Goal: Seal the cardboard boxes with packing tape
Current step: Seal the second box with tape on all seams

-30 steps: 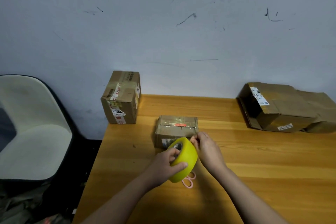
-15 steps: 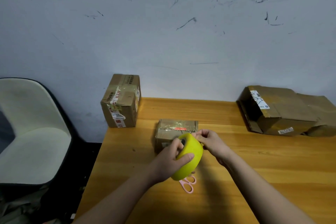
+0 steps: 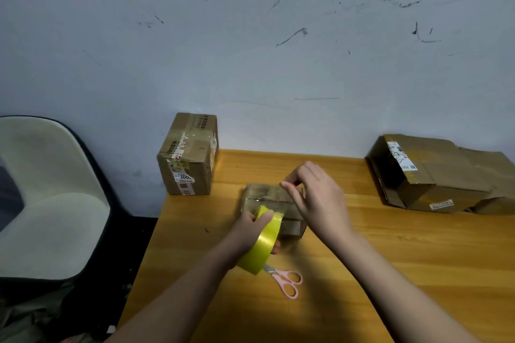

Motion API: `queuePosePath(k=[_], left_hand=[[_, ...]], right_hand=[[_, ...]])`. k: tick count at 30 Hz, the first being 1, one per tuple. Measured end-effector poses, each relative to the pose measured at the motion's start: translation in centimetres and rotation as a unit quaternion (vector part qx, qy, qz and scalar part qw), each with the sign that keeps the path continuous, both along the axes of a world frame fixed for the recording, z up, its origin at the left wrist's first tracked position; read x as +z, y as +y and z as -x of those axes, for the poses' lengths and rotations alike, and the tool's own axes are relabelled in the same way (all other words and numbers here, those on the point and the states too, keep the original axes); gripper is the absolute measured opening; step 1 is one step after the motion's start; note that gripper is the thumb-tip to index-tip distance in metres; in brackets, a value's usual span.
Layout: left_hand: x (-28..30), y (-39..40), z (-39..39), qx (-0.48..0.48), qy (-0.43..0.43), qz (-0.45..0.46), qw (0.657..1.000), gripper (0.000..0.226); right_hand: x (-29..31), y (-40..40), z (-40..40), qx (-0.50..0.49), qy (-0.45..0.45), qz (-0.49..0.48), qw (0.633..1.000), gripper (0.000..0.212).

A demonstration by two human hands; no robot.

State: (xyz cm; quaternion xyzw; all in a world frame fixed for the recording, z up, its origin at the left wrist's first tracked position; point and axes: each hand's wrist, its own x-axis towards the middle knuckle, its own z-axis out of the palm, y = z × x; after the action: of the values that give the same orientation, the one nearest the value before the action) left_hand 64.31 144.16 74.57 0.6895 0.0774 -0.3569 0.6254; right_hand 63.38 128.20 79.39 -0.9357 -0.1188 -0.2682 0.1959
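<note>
The grey-white wall [image 3: 250, 50] behind the work area is marked with dark scuffs. An orange-brown wooden tabletop [image 3: 404, 253] abuts it.

A cream moulded chair with a dark rim [image 3: 50, 198] stands left of the tabletop.

A large, flattened brown cardboard box [image 3: 446, 175] lies at the far right of the tabletop. It carries a white shipping label with a barcode on its upper face and a second white label on its front edge; neither text is legible.

A tall brown cardboard box [image 3: 189, 156] stands at the far left corner, taped across the top. A white-and-red sticker on its front reads "300"; the remaining print is too small to read.

A small brown cardboard box [image 3: 267, 198] sits at centre, its top covered in glossy clear tape.

The left hand [image 3: 250, 228] grips a yellow roll of packing tape [image 3: 262, 242], held on edge just in front of the small box.

The right hand [image 3: 317, 198], above the small box, has its grip pinched on the drawn-out tape end.

Pink-handled scissors [image 3: 287, 281] lie on the tabletop, partly under the roll.
</note>
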Motion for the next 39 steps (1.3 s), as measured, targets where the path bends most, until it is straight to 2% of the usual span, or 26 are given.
queuePosePath(k=[2, 3, 6, 8, 11, 13, 15, 17, 20, 22, 24, 26, 27, 29, 34, 39], left_hand=[[0.5, 0.3, -0.5, 0.003, 0.035, 0.036, 0.999, 0.045], [0.6, 0.4, -0.6, -0.001, 0.056, 0.056, 0.997, 0.043], [0.6, 0.5, 0.2, -0.029, 0.07, 0.088, 0.993, 0.042], [0.2, 0.6, 0.8, -0.053, 0.029, 0.081, 0.995, 0.036], [0.1, 0.8, 1.5, -0.088, -0.048, 0.079, 0.992, 0.03], [0.1, 0.8, 1.7, -0.089, -0.089, 0.082, 0.989, 0.043], [-0.2, 0.6, 1.5, -0.086, -0.154, 0.039, 0.984, 0.061], [-0.8, 0.5, 1.3, -0.079, -0.19, -0.003, 0.979, 0.057], [-1.3, 0.2, 0.8, -0.04, -0.123, -0.001, 0.992, 0.033], [-1.2, 0.1, 0.6, -0.019, -0.037, -0.001, 0.999, 0.036], [-1.9, -0.2, 0.8, 0.002, 0.031, 0.003, 1.0, 0.044], [-3.1, -0.9, 1.1, 0.032, 0.064, 0.021, 0.997, 0.045], [-3.5, -1.3, 1.4, 0.053, 0.083, 0.033, 0.995, 0.045], [-4.4, -2.1, 1.7, 0.086, 0.118, 0.052, 0.988, 0.046], [-5.7, -4.2, 2.0, 0.139, 0.186, 0.072, 0.97, 0.04], [-7.3, -5.7, 1.1, 0.169, 0.194, 0.043, 0.965, 0.042]], right_hand=[[0.6, -0.2, -0.9, 0.007, 0.042, -0.112, 0.993, 0.015], [0.9, -0.5, -1.6, 0.008, 0.09, -0.179, 0.98, 0.013], [1.2, -1.9, -3.3, 0.008, 0.27, -0.34, 0.901, 0.011], [0.4, -2.7, -4.1, -0.002, 0.3, -0.382, 0.874, 0.013], [-1.4, -3.1, -4.8, -0.036, 0.298, -0.378, 0.876, 0.02], [-2.5, -3.3, -5.1, -0.063, 0.287, -0.384, 0.875, 0.022], [-3.1, -4.0, -5.5, -0.096, 0.259, -0.399, 0.875, 0.022], [-3.2, -4.5, -5.6, -0.11, 0.239, -0.401, 0.878, 0.021], [-1.9, -3.9, -5.2, -0.106, 0.165, -0.318, 0.928, 0.022], [-0.2, -3.2, -4.9, -0.086, 0.089, -0.309, 0.943, 0.018], [1.3, -2.8, -4.9, -0.053, 0.064, -0.251, 0.965, 0.014], [1.8, -2.7, -5.5, -0.025, 0.103, -0.158, 0.982, 0.016], [1.7, -2.8, -6.0, -0.012, 0.131, -0.141, 0.981, 0.016], [0.7, -3.3, -7.4, 0.003, 0.193, -0.164, 0.967, 0.015], [-3.6, -4.9, -11.7, 0.014, 0.343, -0.253, 0.905, 0.012], [-8.4, -5.0, -14.8, 0.014, 0.388, -0.237, 0.891, 0.015]])
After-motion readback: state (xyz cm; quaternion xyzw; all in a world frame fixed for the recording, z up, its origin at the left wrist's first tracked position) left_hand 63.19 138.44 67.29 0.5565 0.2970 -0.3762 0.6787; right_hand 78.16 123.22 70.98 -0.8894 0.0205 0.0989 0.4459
